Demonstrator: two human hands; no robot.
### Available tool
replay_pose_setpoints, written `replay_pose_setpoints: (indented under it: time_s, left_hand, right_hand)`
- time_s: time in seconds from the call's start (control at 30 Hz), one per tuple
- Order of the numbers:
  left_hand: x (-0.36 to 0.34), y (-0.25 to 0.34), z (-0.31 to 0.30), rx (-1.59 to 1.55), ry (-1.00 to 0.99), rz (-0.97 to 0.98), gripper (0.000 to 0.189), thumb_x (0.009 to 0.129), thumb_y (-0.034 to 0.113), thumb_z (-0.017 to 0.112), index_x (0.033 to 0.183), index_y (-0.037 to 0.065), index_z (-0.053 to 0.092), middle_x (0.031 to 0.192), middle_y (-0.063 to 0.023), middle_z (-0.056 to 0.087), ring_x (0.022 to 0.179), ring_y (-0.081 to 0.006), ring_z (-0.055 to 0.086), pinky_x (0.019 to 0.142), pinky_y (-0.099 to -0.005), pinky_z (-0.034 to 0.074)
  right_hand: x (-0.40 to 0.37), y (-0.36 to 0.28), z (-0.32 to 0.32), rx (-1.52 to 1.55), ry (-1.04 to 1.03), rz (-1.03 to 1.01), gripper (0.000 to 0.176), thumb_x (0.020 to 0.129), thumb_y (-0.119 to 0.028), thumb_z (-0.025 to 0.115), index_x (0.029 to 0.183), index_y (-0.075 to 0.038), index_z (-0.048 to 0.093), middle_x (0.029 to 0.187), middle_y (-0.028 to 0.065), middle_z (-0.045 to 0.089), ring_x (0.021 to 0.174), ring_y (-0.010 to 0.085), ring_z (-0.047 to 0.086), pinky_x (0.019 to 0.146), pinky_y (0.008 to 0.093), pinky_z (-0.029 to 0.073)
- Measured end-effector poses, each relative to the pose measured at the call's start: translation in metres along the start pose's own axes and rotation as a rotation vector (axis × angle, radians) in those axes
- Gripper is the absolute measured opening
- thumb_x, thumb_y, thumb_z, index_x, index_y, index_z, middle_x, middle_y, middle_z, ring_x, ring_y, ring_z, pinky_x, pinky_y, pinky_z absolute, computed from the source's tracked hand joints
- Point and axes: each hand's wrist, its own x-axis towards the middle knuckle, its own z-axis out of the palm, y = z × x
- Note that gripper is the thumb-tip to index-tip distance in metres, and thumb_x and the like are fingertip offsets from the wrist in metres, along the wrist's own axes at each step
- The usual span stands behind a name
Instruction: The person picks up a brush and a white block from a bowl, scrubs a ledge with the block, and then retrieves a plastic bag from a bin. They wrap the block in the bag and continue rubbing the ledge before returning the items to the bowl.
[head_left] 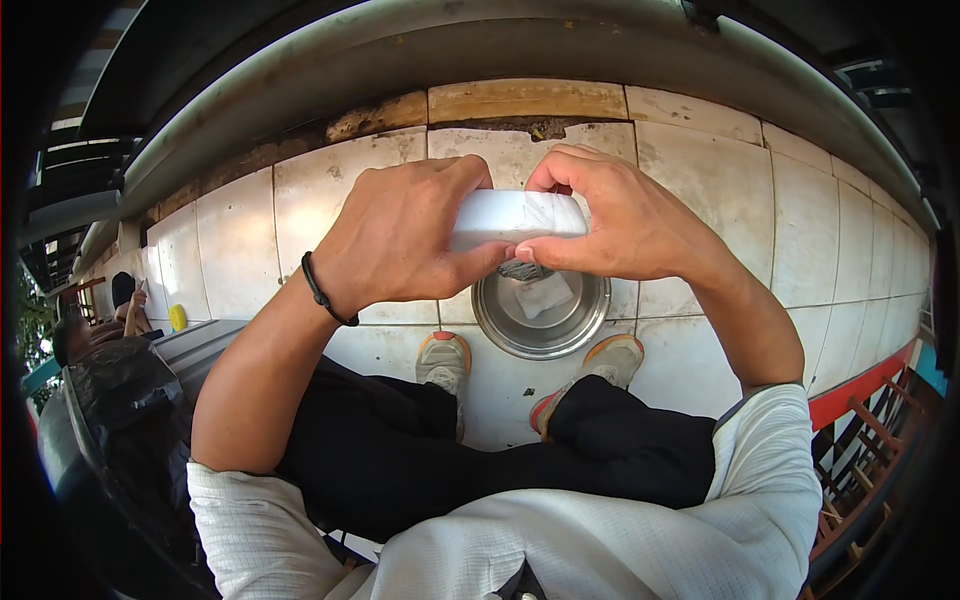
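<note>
A white, brick-shaped package (512, 218) with a smooth, slightly creased surface is held level between my hands. My left hand (405, 232) grips its left end, thumb along the lower edge. At the other end, my right hand (622, 215) has its fingers curled over the top and its thumb pressed at the lower edge. Both thumb tips come close together at the front. Below on the floor sits a round metal bowl (541, 353), its far part hidden behind the package and hands. Inside it lie a whitish flat piece (545, 296) and something grey and wrinkled (522, 270).
My two shoes, the left one (443, 365) and the right one (612, 358), stand on either side of the bowl on white tiles (710, 290). A raised ledge (528, 101) runs along the far side. Another person (100, 335) is at the far left, near a yellow object (177, 318).
</note>
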Motion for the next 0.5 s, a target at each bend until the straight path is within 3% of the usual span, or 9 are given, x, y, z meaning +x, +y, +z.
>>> replay_pose_setpoints:
  time_s: [0.17,0.3,0.5]
  left_hand:
    - [-0.0001,0.0036,0.0004,0.016,-0.008,-0.006,0.045,0.070,0.032,0.078,0.098,0.001,0.061,0.077,-0.0170,0.067,0.071,-0.0360,0.066,0.063,-0.0411,0.051]
    - [-0.0006,0.0045,0.0028,0.042,0.029,-0.023,0.046,0.068,0.032,0.081,0.096,0.001,0.062,0.079,-0.0167,0.067,0.072,-0.0348,0.067,0.065,-0.0408,0.053]
    - [-0.0024,0.0080,0.0028,0.104,0.034,0.021,0.056,0.067,0.037,0.084,0.104,0.003,0.060,0.081,-0.0154,0.068,0.073,-0.0339,0.068,0.064,-0.0384,0.054]
  right_hand:
    - [0.0044,0.0026,0.0014,-0.118,-0.089,-0.082,0.050,0.072,-0.041,0.082,0.095,-0.001,0.064,0.091,0.0121,0.059,0.089,0.0293,0.058,0.077,0.0380,0.046]
    - [0.0076,-0.0001,-0.0023,-0.090,-0.125,-0.042,0.048,0.072,-0.038,0.082,0.096,-0.001,0.064,0.090,0.0125,0.059,0.090,0.0303,0.057,0.078,0.0388,0.046]
    - [0.0087,0.0035,0.0010,-0.082,-0.087,-0.026,0.045,0.073,-0.033,0.079,0.098,0.001,0.065,0.094,0.0147,0.061,0.092,0.0323,0.059,0.079,0.0401,0.047]
